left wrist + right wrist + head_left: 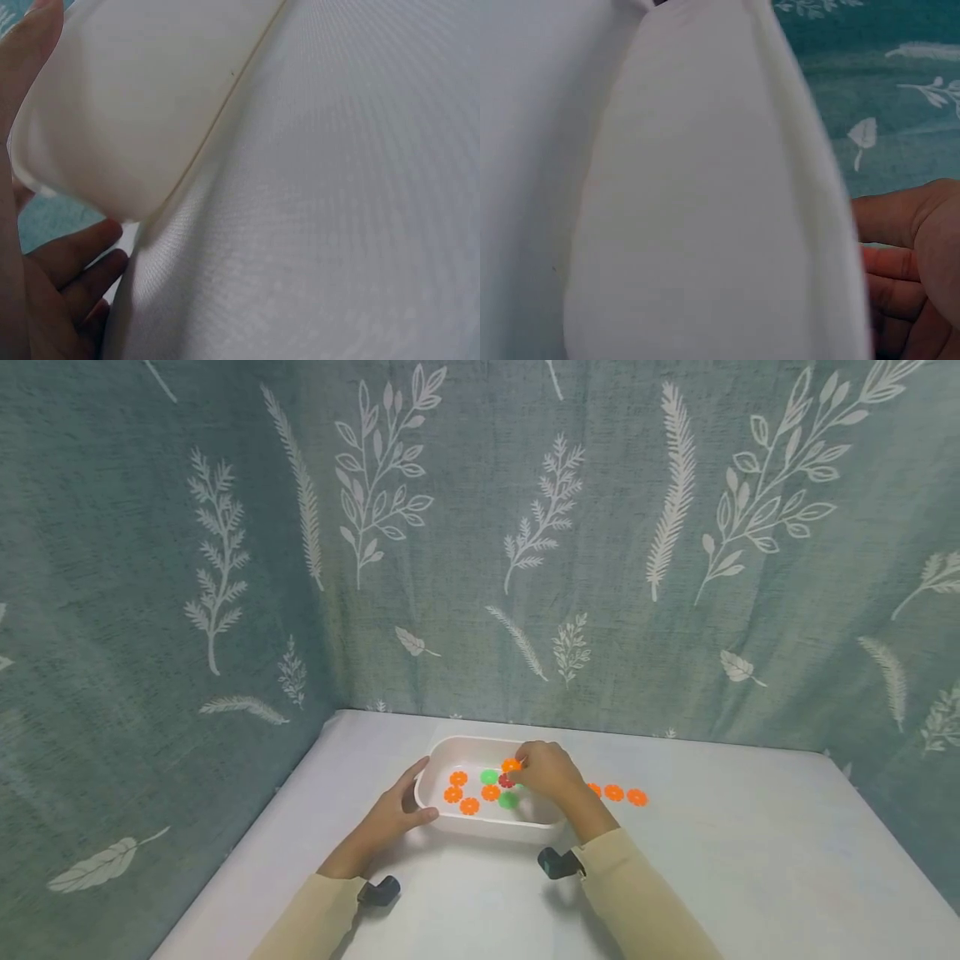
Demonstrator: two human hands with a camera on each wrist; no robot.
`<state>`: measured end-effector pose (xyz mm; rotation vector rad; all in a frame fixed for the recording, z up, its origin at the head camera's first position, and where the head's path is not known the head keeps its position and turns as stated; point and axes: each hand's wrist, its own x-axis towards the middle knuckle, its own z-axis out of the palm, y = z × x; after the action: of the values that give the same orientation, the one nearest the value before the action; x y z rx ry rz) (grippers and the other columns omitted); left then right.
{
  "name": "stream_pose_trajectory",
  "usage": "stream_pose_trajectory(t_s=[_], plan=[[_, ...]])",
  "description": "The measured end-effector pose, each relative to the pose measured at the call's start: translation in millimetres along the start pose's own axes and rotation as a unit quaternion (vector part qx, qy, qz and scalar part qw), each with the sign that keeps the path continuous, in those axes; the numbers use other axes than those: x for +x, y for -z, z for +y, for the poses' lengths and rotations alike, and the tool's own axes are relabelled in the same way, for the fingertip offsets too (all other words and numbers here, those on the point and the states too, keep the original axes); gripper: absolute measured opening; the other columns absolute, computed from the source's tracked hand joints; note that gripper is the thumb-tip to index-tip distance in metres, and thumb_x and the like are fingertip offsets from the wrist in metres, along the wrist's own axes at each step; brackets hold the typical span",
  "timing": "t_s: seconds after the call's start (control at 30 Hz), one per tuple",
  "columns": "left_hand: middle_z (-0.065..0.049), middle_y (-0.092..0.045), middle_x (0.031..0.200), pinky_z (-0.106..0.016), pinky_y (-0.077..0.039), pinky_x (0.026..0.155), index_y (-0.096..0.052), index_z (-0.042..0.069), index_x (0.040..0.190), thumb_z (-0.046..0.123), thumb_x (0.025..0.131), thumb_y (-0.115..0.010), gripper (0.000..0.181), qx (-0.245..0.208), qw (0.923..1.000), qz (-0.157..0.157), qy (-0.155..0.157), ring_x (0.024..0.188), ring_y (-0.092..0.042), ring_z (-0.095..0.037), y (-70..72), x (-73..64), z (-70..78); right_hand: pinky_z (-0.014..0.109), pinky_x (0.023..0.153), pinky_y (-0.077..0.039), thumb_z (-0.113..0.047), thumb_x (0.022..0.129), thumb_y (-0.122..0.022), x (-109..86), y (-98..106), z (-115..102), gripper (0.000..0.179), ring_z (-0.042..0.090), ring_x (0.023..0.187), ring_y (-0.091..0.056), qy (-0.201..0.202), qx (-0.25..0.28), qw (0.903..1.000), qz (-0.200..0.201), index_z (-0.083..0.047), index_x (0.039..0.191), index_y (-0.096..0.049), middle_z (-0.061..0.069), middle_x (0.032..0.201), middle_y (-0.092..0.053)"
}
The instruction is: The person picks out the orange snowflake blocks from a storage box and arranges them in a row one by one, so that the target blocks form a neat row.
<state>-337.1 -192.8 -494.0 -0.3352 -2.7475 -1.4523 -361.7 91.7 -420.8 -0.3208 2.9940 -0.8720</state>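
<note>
A white plastic tray with rounded corners stands on the table. My left hand holds its left end, thumb at the front corner and fingers along the side; in the left wrist view the fingers reach beside the tray wall. Over the tray's right part, my right hand pinches an orange flower-shaped disc. Inside lie several more orange discs, green discs and a red disc, partly covered by the right hand. The tray wall hides the fingertips in the right wrist view.
To the right of the tray, orange discs lie in a row on the white tablecloth, the nearest partly behind the right wrist. A green leaf-patterned curtain borders the table at the back and left.
</note>
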Motion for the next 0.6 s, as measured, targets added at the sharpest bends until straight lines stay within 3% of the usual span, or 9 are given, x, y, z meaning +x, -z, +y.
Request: stream_pose_trajectory(t_s=[0.37,0.6], plan=[[-0.013,-0.031,0.156,-0.065,-0.021,0.108,-0.025,0.025,0.155,0.045,0.076,-0.081,0.098,0.012,0.9999,-0.005,0.011,0.14,-0.03,-0.037,-0.2,1.8,-2.2,0.041,0.083,-0.053,-0.03,0.085,-0.073,-14.7,13.8,11.6,0.037,0.02,0.092,-0.061,0.001,0.025,0.9996,0.012,-0.009,0.116,-0.068,0.001,0.097,-0.068],[-0.012,-0.029,0.157,-0.066,-0.019,0.108,-0.025,0.026,0.155,0.044,0.077,-0.081,0.097,0.003,0.9999,-0.008,0.01,0.141,-0.029,-0.037,0.2,1.7,-2.6,0.037,0.074,-0.053,-0.032,0.085,-0.074,-21.6,16.9,23.6,0.036,0.017,0.086,-0.059,0.004,0.048,0.9983,0.034,-0.013,0.115,-0.068,-0.003,0.093,-0.066]])
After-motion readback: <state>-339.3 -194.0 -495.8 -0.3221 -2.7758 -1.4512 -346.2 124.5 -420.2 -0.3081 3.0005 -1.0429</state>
